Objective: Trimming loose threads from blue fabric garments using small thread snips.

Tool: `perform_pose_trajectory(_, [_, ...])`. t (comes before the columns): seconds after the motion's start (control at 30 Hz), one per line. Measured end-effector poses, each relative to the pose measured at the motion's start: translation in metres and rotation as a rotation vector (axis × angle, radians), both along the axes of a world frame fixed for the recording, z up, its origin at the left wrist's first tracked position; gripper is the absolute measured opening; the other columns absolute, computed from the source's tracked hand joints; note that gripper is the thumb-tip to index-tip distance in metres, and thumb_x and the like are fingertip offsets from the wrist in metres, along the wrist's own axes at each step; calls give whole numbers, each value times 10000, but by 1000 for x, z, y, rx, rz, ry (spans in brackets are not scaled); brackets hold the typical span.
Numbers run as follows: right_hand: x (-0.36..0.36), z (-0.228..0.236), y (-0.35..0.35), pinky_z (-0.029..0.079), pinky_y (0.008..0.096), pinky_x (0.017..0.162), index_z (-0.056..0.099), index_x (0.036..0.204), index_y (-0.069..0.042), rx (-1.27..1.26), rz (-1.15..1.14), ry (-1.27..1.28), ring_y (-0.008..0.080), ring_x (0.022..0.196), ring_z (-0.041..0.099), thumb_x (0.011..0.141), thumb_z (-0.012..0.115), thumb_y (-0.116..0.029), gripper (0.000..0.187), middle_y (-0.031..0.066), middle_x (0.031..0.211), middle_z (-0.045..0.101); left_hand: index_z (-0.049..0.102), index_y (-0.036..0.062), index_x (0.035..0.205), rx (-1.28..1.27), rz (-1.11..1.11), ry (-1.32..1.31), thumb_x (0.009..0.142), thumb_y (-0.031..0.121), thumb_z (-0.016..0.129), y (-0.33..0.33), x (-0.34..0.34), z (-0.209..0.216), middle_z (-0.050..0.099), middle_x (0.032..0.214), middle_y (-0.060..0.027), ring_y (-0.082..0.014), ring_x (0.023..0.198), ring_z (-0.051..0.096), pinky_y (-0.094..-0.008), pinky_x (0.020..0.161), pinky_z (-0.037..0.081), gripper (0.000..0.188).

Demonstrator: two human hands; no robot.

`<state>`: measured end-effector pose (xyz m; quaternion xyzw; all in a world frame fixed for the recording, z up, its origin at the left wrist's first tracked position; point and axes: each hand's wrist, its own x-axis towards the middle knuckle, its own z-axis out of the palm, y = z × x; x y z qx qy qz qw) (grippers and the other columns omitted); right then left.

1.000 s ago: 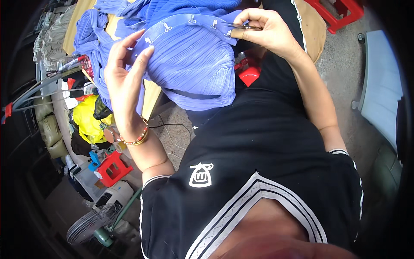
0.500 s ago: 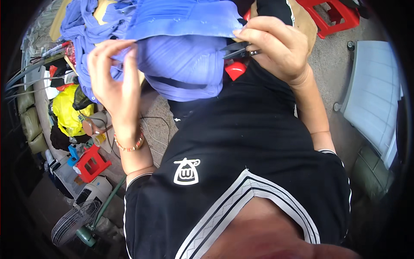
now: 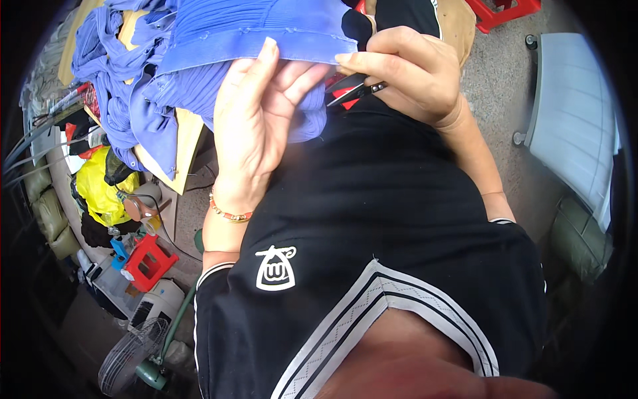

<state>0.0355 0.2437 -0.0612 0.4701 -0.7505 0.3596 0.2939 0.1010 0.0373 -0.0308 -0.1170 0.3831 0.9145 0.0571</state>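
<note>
A ribbed blue garment (image 3: 226, 23) with a smooth hem band is stretched between my hands at the top of the view. My left hand (image 3: 249, 120) grips the band at its middle, thumb on top and fingers under the cloth. Between thumb and forefinger, my right hand (image 3: 419, 76) pinches the band's right end. Tucked in that same hand is a pair of small black thread snips (image 3: 355, 92), blades pointing left and spread apart. Looser blue cloth hangs below the band, partly hidden behind my left hand.
More blue garments (image 3: 109, 73) lie heaped on a pale wooden board (image 3: 179, 149) at the left. Beyond are a yellow bag (image 3: 103, 183), a red stool (image 3: 149, 263) and a fan (image 3: 129, 356). A pale wheeled panel (image 3: 571, 120) stands at the right.
My left hand has moved right from the band's left end to its middle and now grips it there. The garment has shifted slightly up and left; my right hand keeps its pinch.
</note>
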Motion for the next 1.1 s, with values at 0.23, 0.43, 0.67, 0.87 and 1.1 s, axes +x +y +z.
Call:
perform_pose_trajectory(0.23, [4, 5, 19, 421, 200, 553, 727, 1072, 19, -171, 117, -475, 63, 657, 543, 738, 806, 47, 344, 53, 867, 626, 590, -21, 1007, 45, -3, 10, 1050, 162, 489, -7, 1, -9, 662, 1145, -211, -383, 1118, 651, -536, 992, 517, 213])
perform_pose_trajectory(0.43, [7, 19, 10, 393, 238, 621, 687, 1110, 9, -288, 55, -711, 113, 730, 534, 750, 837, -71, 399, 52, 890, 597, 604, -13, 1014, -17, 48, 18, 1038, 151, 520, -2, 2, -8, 665, 1146, -201, -371, 1117, 654, -534, 988, 520, 186])
perform_pose_trajectory(0.67, [4, 30, -11, 433, 245, 624, 686, 1164, 9, -171, 69, -617, 136, 710, 551, 791, 803, -34, 392, 56, 857, 585, 618, -28, 1051, -120, 88, 48, 1017, 138, 565, 4, 9, -10, 683, 1105, -176, -284, 1035, 689, -482, 973, 539, 178])
perform_pose_trajectory(0.87, [4, 33, -23, 461, 275, 599, 712, 1121, 15, -145, 18, -500, 167, 678, 569, 759, 812, -27, 378, 74, 833, 593, 634, -18, 1000, -142, 96, 49, 1016, 144, 572, 7, 10, -16, 694, 1068, -159, -257, 1037, 690, -462, 978, 542, 174])
perform_pose_trajectory(1.1, [5, 27, -30, 466, 280, 602, 716, 1109, 23, -178, -4, -525, 166, 684, 583, 763, 805, -13, 359, 72, 836, 608, 640, -29, 1021, -116, 92, 52, 1016, 136, 572, 10, 9, -13, 689, 1066, -143, -278, 1052, 688, -462, 988, 539, 179])
